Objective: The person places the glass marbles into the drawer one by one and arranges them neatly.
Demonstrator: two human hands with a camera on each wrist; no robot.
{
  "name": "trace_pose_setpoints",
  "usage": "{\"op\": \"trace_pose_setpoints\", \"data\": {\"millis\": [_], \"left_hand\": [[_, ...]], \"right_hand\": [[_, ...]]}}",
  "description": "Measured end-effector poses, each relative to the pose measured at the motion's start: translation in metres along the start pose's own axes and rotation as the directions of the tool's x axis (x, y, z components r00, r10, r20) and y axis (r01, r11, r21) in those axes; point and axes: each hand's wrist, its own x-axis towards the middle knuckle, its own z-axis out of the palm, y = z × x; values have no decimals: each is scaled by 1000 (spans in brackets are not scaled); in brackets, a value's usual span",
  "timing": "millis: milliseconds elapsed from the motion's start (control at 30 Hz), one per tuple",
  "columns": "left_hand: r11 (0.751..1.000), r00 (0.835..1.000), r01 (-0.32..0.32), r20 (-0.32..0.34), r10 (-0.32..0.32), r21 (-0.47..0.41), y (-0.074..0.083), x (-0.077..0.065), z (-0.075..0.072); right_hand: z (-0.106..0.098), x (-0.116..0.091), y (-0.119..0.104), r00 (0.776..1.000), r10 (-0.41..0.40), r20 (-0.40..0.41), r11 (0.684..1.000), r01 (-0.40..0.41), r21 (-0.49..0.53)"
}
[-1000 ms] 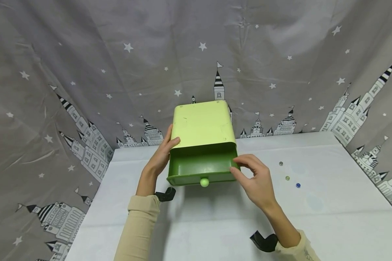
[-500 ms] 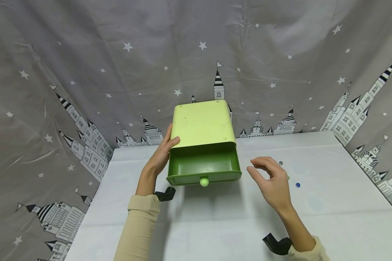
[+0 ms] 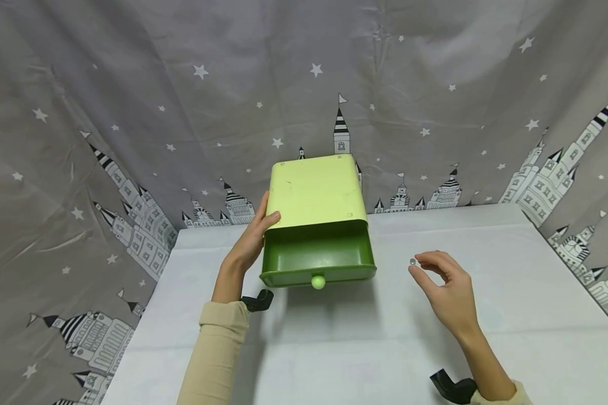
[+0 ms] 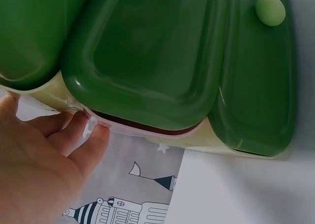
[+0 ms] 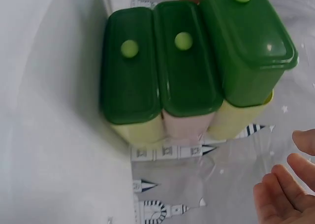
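Note:
A small drawer unit (image 3: 316, 191) with a pale yellow top has its top green drawer (image 3: 315, 274) pulled out, showing a bare green inside. My left hand (image 3: 250, 242) holds the unit's left side, thumb at the top front edge. In the left wrist view its fingers (image 4: 91, 147) touch the side by the pinkish middle section. My right hand (image 3: 451, 292) hovers right of the drawer, thumb and index tips apart. By those tips shows a small clear glass bead (image 3: 412, 261); no bead shows between the fingers (image 5: 285, 184) in the right wrist view.
Below the open drawer, the middle drawer (image 5: 192, 76) and bottom drawer (image 5: 132, 86) look closed, each with a round light-green knob. The unit stands on a white-covered table (image 3: 324, 360). A grey castle-print curtain (image 3: 304, 62) hangs close behind and at the sides.
My right hand has left the drawer's right edge and moved right. It now covers the spot where three small beads showed, and a clear bead shows by its fingertips. The left hand stays put.

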Motion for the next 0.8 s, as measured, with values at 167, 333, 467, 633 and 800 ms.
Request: {"op": "trace_pose_setpoints", "data": {"millis": [167, 333, 467, 633, 800], "left_hand": [[1000, 1000, 2, 2, -2, -10, 1, 1, 0], [1000, 1000, 10, 0, -11, -16, 1, 0, 1], [1000, 1000, 13, -10, -14, -14, 1, 0, 2], [1000, 1000, 13, -6, -13, -9, 1, 0, 2], [1000, 1000, 21, -11, -21, -7, 1, 0, 1]], "right_hand": [[-11, -7, 18, 998, 55, -9, 997, -56, -56], [-24, -13, 29, 995, 94, -30, 988, -97, -120], [-34, -16, 39, 992, 116, -49, 981, -122, -152], [-45, -19, 53, 988, 132, -74, 975, -143, -169], [-51, -21, 70, 976, 182, -119, 964, -201, -173]]}}
